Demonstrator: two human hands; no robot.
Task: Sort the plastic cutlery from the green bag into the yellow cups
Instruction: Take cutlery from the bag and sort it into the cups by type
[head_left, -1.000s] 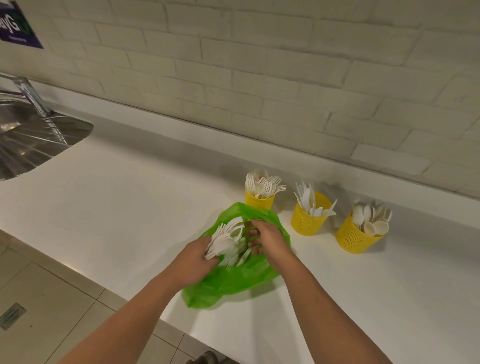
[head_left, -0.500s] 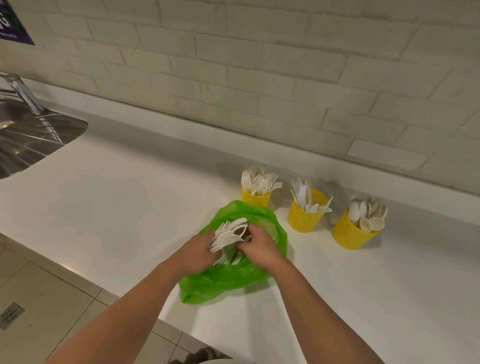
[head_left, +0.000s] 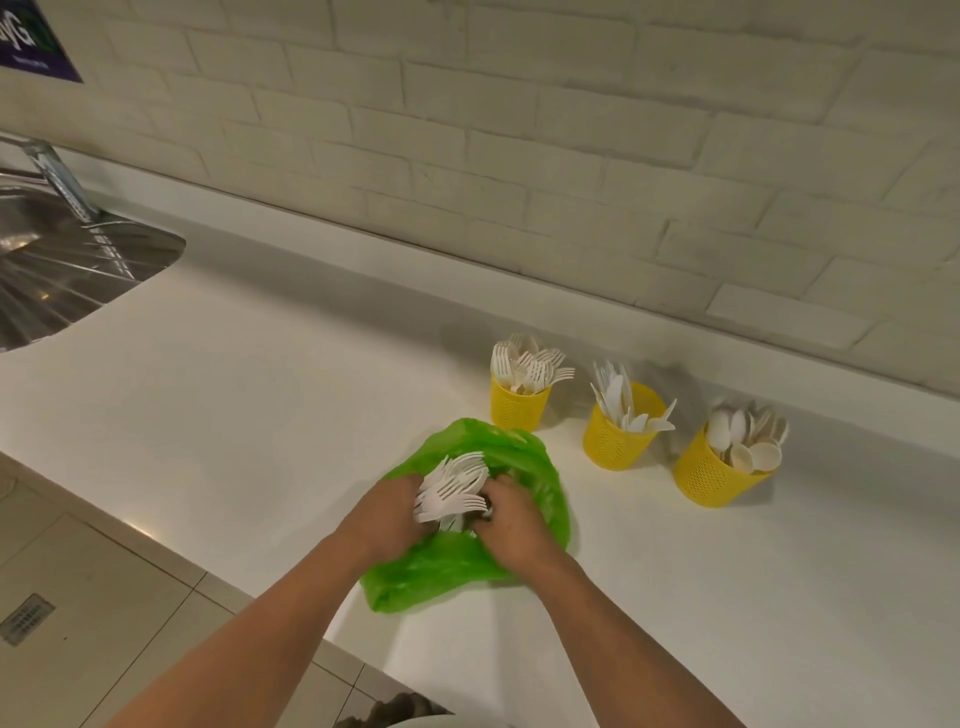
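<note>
On the bench (head_left: 249, 410), green bag (head_left: 457, 566): left hand (head_left: 387, 512) grip holds a bunch of white forks (head_left: 449, 486); right hand (head_left: 511, 522) in the bag, grip not discernible; yellow cups (head_left: 615, 441) at two o'clock

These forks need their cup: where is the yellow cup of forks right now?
The yellow cup of forks stands right of centre in the head view, leftmost of three, just beyond the green bag and left of the cup of knives.

White counter (head_left: 260, 405) bears a green bag (head_left: 452, 566) and three yellow cups (head_left: 615, 441).
</note>
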